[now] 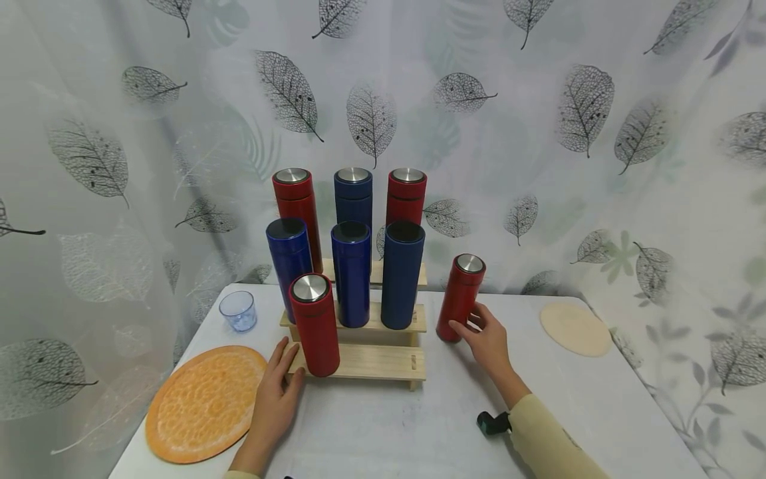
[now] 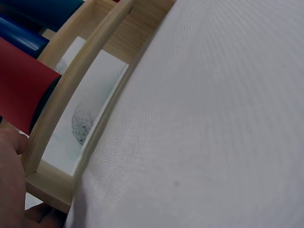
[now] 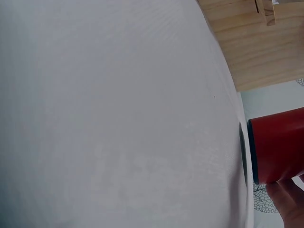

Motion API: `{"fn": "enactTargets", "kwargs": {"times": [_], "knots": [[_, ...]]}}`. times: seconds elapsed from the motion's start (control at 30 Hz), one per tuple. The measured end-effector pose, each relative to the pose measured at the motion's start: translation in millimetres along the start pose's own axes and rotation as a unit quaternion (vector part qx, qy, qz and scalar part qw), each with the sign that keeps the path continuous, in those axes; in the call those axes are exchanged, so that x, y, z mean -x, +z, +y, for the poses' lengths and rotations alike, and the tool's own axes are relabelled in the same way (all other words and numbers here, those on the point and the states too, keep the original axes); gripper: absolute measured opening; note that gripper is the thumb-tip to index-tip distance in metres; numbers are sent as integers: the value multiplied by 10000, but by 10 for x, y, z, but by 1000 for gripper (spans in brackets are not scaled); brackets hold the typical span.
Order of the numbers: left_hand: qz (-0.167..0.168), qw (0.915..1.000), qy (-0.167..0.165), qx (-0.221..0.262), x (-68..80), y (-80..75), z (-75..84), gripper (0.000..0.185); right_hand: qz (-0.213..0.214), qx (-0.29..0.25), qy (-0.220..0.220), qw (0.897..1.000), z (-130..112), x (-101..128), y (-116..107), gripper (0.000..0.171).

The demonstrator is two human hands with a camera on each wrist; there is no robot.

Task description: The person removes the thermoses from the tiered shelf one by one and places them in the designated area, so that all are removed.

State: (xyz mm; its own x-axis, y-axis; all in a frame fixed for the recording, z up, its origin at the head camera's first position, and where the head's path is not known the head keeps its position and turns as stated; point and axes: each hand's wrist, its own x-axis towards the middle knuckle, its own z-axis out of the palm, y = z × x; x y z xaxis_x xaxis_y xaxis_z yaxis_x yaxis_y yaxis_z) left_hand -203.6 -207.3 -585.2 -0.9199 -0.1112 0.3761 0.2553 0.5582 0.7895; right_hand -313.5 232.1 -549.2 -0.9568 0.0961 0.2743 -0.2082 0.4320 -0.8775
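My right hand (image 1: 487,342) grips a red thermos (image 1: 459,299) with a silver lid, low on its body, to the right of a wooden tiered rack (image 1: 377,362). In the right wrist view the bottle's dark base (image 3: 252,152) is close over the white cloth. My left hand (image 1: 278,399) holds the rack's left end at the lowest step, thumb at the front. Just beside it, another red thermos (image 1: 315,326) stands on that step. Three blue thermoses, one of them in the center (image 1: 351,276), stand on the middle step. The top step carries two red and one dark blue.
At the left lie a round orange bread-patterned mat (image 1: 203,402) and a small blue glass (image 1: 238,311). A beige round mat (image 1: 576,328) lies at the right of the white table (image 1: 383,432). Behind hangs a leaf-print curtain (image 1: 455,133). A black device (image 1: 493,423) sits at my right wrist.
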Motion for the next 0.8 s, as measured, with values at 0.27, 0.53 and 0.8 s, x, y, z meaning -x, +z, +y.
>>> {"fn": "enactTargets", "kwargs": {"times": [0.27,0.53,0.8], "knots": [[-36,10000,-47,32,1,-4,14,52,-52,-12,47,10000,59,-35,41,68],[-53,10000,-77,-17,11,-9,31,53,-26,90,114,9999,72,-52,57,66],[-83,9999,-102,-2,2,-12,10,53,-86,64,119,9999,80,-80,47,66]]}}
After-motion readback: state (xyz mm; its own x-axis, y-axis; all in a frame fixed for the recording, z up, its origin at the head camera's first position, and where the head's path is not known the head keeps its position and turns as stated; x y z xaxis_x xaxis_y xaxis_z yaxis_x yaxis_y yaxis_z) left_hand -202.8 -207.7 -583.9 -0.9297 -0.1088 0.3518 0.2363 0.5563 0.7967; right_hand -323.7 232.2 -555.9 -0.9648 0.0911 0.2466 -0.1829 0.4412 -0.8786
